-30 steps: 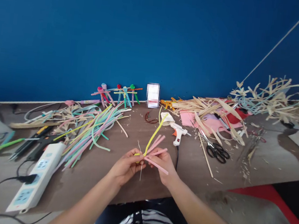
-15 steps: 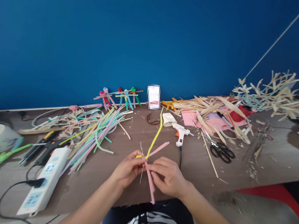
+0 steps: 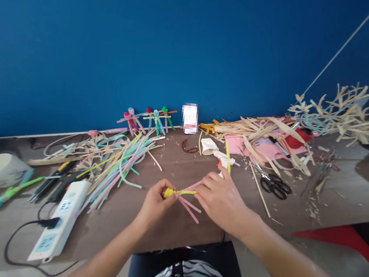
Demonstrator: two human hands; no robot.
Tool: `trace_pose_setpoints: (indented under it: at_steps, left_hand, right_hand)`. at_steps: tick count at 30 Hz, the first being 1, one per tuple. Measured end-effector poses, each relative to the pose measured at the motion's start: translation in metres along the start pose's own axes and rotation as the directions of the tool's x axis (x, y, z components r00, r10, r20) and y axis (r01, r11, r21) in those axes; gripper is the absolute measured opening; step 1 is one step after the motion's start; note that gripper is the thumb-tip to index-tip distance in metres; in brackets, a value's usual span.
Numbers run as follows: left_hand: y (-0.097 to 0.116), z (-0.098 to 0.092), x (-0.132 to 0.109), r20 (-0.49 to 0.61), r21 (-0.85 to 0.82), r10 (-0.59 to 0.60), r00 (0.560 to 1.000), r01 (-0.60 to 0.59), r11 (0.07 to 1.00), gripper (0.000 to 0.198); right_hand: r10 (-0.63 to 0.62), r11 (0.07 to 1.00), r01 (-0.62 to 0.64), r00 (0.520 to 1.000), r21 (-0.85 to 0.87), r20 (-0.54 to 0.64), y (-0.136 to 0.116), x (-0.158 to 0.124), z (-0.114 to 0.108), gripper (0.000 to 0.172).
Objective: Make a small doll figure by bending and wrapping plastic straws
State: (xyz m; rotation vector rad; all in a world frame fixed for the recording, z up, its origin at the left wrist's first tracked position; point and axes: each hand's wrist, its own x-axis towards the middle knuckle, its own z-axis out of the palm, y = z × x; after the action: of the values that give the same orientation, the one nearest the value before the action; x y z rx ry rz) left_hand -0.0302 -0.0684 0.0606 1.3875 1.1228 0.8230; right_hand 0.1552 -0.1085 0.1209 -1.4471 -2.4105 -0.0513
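— Yellow at the centre: what is shown?
— A yellow strip [image 3: 170, 193] wound tightly round the joined ends of several pink strips [image 3: 190, 204], its free tail lying along them toward the right. This bundle is held in the air between the two hands, above the front part of the counter [image 3: 110, 232].

— Which step is in hand?
— Judged from how the strips lie, the binding: a wrap sits in place and the tail remains loose.

— What does the next move call for?
— Steady pressure on the wrap, with the tail kept taut, so that the binding does not slacken.

— And the left hand [image 3: 154, 202]?
— Forearm entering from lower left, wrist bent upward. The fingers [image 3: 160, 188] are clenched round the yellow wrap.

— The right hand [image 3: 220, 200]?
— Forearm reaching in from lower right, back of the hand uppermost, fingers extended, with their tips at the yellow tail. Whether they pinch it cannot be told.

— Anything beyond the hands?
— A glue gun [image 3: 225, 162] on the counter, partly hidden behind the right hand.
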Motion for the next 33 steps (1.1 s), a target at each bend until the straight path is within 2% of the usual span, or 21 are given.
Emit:
trace_pose_setpoints:
  at_steps: [5, 8, 10, 14, 17, 20, 22, 24, 26, 30, 33]
  left_hand:
    - [0.003, -0.008, 0.0, -0.058, 0.006, -0.008, 0.998, 0.009, 1.0, 0.019]
    - [0.004, -0.01, -0.001, -0.013, -0.029, -0.004, 1.0, 0.004, 1.0, 0.02]
    - [0.005, -0.011, -0.001, 0.02, -0.075, 0.002, 1.0, -0.001, 0.997, 0.02]
    - [0.008, -0.013, -0.002, 0.117, -0.25, -0.016, 0.993, 0.045, 0.967, 0.023]
    - [0.011, -0.015, -0.003, 0.278, -0.304, -0.051, 0.959, 0.138, 0.942, 0.025]
    - [0.013, -0.015, -0.004, 0.437, -0.197, -0.088, 0.895, 0.19, 0.962, 0.024]
    - [0.014, -0.014, -0.004, 0.501, -0.113, -0.102, 0.86, 0.182, 0.977, 0.023]
    - [0.014, -0.011, -0.003, 0.525, -0.048, -0.108, 0.844, 0.156, 0.987, 0.021]
    - [0.012, -0.009, -0.003, 0.524, 0.013, -0.12, 0.843, 0.133, 0.991, 0.019]
    - [0.007, -0.005, -0.003, 0.451, 0.138, -0.118, 0.885, 0.061, 0.989, 0.014]
    - [0.007, -0.003, -0.003, 0.41, 0.235, -0.065, 0.91, -0.036, 0.971, 0.009]
  right_hand:
    - [0.097, 0.99, -0.106, 0.99, 0.093, 0.098, -0.001, -0.018, 0.019, 0.016]
    - [0.163, 0.935, -0.209, 0.971, 0.287, 0.176, 0.003, -0.023, 0.031, 0.02]
    - [0.189, 0.832, -0.281, 0.954, 0.478, 0.232, 0.006, -0.024, 0.038, 0.026]
    - [0.189, 0.536, -0.372, 0.928, 0.758, 0.321, 0.009, -0.019, 0.045, 0.028]
    - [0.131, 0.382, -0.438, 0.897, 0.813, 0.422, 0.015, -0.012, 0.045, 0.025]
    - [0.115, 0.27, -0.517, 0.855, 0.813, 0.505, 0.024, -0.003, 0.048, 0.024]
    - [0.089, 0.231, -0.537, 0.842, 0.811, 0.532, 0.031, 0.002, 0.049, 0.024]
    - [0.033, 0.248, -0.525, 0.845, 0.814, 0.534, 0.036, 0.007, 0.048, 0.023]
    - [-0.015, 0.335, -0.495, 0.848, 0.802, 0.53, 0.037, 0.011, 0.042, 0.022]
    - [-0.033, 0.685, -0.359, 0.854, 0.634, 0.519, 0.03, 0.018, 0.028, 0.017]
    - [-0.015, 0.859, -0.254, 0.856, 0.445, 0.518, 0.02, 0.021, 0.025, 0.016]
